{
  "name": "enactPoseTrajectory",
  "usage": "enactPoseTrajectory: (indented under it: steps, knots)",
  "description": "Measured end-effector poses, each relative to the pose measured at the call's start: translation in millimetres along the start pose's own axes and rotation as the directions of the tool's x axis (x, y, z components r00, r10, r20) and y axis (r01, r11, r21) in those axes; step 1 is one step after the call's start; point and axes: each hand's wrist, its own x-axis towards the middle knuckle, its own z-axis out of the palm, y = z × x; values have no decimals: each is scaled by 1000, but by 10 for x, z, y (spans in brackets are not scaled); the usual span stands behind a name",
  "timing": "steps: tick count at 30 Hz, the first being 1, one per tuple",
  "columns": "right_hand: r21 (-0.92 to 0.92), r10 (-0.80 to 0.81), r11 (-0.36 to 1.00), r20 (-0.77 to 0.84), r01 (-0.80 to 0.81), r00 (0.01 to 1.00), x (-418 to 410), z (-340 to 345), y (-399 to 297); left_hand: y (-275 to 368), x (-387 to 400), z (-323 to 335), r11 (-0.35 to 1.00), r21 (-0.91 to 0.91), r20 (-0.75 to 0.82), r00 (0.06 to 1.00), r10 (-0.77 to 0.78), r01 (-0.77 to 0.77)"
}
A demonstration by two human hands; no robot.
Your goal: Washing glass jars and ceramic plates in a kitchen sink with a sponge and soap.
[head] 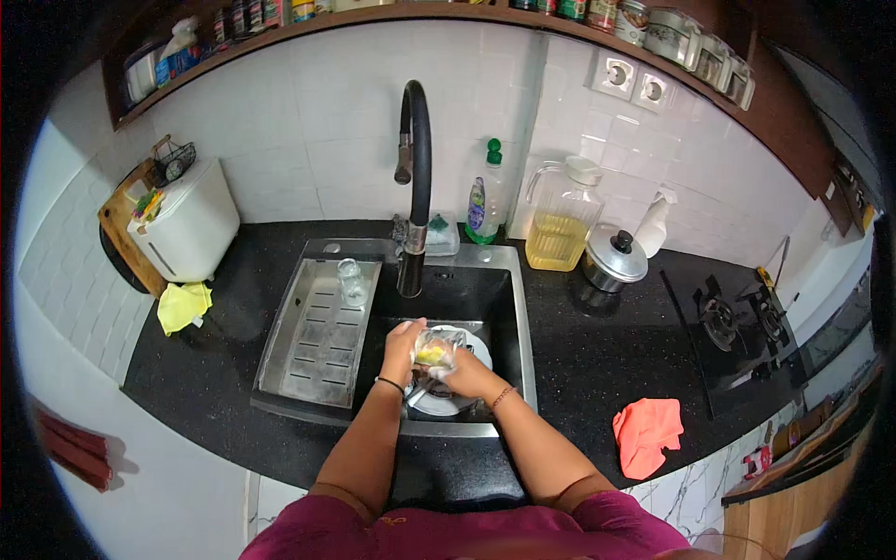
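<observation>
Over the sink basin (pixel 483 287), my left hand (pixel 401 353) grips a clear drinking glass (pixel 451 339) that is tilted on its side. My right hand (pixel 467 376) is at the glass, with foam on its fingers. A yellow piece, which looks like a sponge (pixel 430 354), shows at the glass under the right fingers; how far it sits inside is hard to tell. Below both hands, white plates (pixel 478 346) lie in the basin with cutlery (pixel 420 392) on them, partly hidden by my hands and wrists.
A black faucet (pixel 420 175) arches behind my hands. On the left, the metal drain tray (pixel 315 350) holds a clear glass (pixel 352 283). A dish soap bottle (pixel 484 203), lidded pitcher (pixel 560 224) and pot (pixel 616 259) stand behind right. An orange cloth (pixel 647 434) lies near the gas hob (pixel 735 336).
</observation>
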Motion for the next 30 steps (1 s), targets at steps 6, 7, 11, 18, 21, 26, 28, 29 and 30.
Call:
enactPoseTrajectory:
  steps: [6,7,11,18,21,26,28,29,30]
  knots:
    - [363,42,930,-236,48,971,46,99,220,-79,-6,112,968,-11,14,968,250,-250]
    - [405,92,913,-308,43,947,38,143,219,-90,10,122,945,52,0,946,324,-324]
    - [129,-119,984,-18,120,993,29,114,149,-56,97,-82,971,-73,18,973,229,-227]
    - [532,91,846,-111,-18,990,115,-69,104,92,-108,160,990,63,6,992,124,-124]
    - [671,268,733,-128,-115,955,91,-45,42,35,-94,136,989,85,61,992,113,-118]
    - [345,-26,935,-165,82,986,-2,62,-26,70,-55,-16,1000,21,14,1000,5,-5]
    - [37,-76,996,-10,77,997,-44,41,-45,28,-40,-78,999,21,23,999,-45,45]
    - [30,-79,996,-5,79,997,-31,26,-51,-4,-36,-95,995,30,34,994,-100,99]
    - [23,-91,996,-29,92,995,-19,7,-46,-9,-67,-43,995,5,17,995,-97,97]
